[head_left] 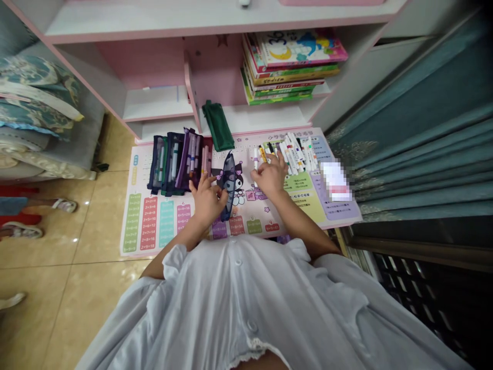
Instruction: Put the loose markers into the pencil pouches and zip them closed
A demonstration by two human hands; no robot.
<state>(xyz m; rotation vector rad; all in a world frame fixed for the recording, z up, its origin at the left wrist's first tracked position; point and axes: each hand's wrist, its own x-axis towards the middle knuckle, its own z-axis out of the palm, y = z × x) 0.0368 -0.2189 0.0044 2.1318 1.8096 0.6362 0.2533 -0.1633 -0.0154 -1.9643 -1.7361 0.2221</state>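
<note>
Soft even daylight, wide-angle edge distortion

The pouch (228, 185) is slim and dark blue with see-through sides. It stands up on its long edge near the middle of the mat (154, 221). The markers (298, 151), mostly white-barrelled with coloured caps, lie loose in a heap to its right, towards the mat's far edge.

Head camera looks down, desk (246, 221) near
</note>
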